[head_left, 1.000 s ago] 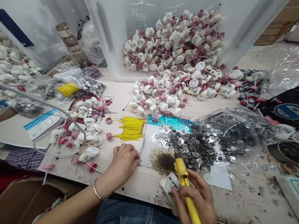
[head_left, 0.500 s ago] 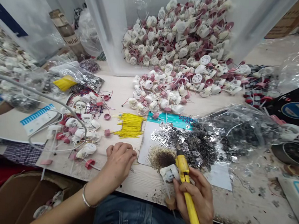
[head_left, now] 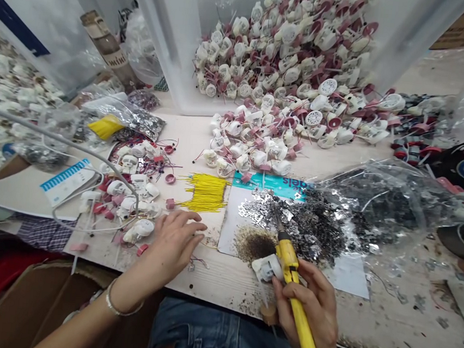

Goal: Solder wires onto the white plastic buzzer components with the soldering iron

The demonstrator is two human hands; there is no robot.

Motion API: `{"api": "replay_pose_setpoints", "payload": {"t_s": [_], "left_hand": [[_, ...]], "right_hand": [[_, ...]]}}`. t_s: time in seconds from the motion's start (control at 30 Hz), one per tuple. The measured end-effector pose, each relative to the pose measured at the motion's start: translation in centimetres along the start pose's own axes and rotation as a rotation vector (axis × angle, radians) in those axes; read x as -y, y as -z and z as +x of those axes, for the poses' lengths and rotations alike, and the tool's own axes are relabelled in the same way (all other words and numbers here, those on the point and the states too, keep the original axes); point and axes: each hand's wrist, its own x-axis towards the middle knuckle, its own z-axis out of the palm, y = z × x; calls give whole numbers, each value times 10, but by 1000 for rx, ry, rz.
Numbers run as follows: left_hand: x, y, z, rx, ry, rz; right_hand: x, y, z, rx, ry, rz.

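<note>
My right hand [head_left: 318, 305] grips the yellow handle of a soldering iron [head_left: 288, 259], whose dark tip points away over the metal pieces. Against the fingers of that hand is a white plastic housing [head_left: 264, 268]; whether they pinch it too is not clear. My left hand [head_left: 173, 245] is open over the table's front part, fingers spread and nothing visible in them. Just beyond it lies a row of yellow wires [head_left: 208, 192]. A small metal piece with a thin wire [head_left: 192, 266] rests near the thumb. White housings [head_left: 139, 231] with pink caps lie to the left.
A clear plastic bin [head_left: 165, 52] at the back spills white-and-pink assemblies [head_left: 261, 127] onto the table. Dark metal pieces [head_left: 313, 225] are heaped on a white sheet [head_left: 351, 276], beside brown grains [head_left: 256, 244]. A grey cable [head_left: 74, 145] arches across the left side.
My left hand has moved left and lifted, its curled fingers now spread; a small metal piece with wire shows where it was. The right hand keeps its hold on the soldering iron. The view has shifted slightly.
</note>
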Motion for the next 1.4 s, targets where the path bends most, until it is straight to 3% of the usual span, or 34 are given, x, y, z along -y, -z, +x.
{"api": "replay_pose_setpoints", "payload": {"t_s": [0.07, 0.13, 0.43, 0.53, 0.6, 0.73, 0.93, 1.1, 1.4], "left_hand": [[5, 6, -3, -83, 36, 57], [8, 10, -6, -75, 33, 79], [0, 9, -10, 337, -214, 45], [3, 4, -5, 352, -270, 37], [1, 3, -3, 294, -280, -26], [-26, 1, 1, 173, -179, -211], [-77, -23, 6, 442, -27, -478], [-84, -43, 5, 417, 60, -479], [-89, -50, -7, 311, 107, -470]], "right_hand": [[1, 0, 2, -5, -7, -4], [2, 2, 3, 5, -2, -15], [8, 7, 6, -18, 0, -21], [9, 8, 6, -17, -19, -26], [10, 9, 4, -38, -29, -26], [11, 11, 2, -96, -103, -4], [11, 8, -2, -13, -126, 21], [9, 4, -2, -9, -124, 39], [12, 0, -1, -9, -124, -12]]}}
